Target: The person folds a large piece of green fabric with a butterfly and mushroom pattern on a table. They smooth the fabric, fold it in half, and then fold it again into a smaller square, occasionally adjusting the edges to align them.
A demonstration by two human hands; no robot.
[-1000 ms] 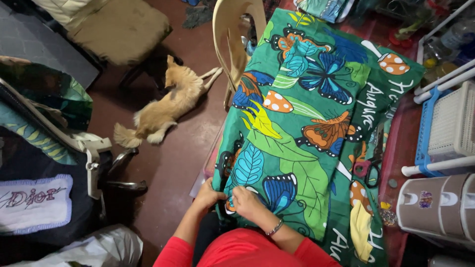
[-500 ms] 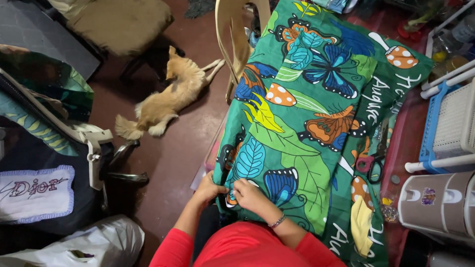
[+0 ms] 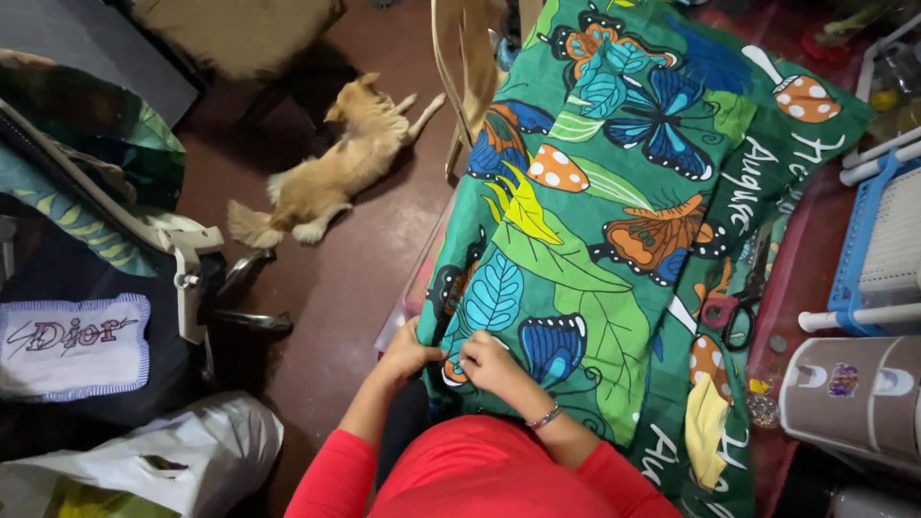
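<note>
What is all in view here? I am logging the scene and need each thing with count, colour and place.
cloth: one, green with butterflies, leaves and mushrooms, spread from top centre down to the hands
dog: one, tan, lying on the brown floor, upper left of centre
chair: one, beige, top centre, partly under the cloth
scissors: one pair, pink and black handles, on the cloth, right
plastic bag: one, white, bottom left
rack: one, blue and white, right edge
bracelet: one, dark, on the right wrist
left hand: on the cloth's near edge
right hand: on the cloth's near edge, beside the left hand
</note>
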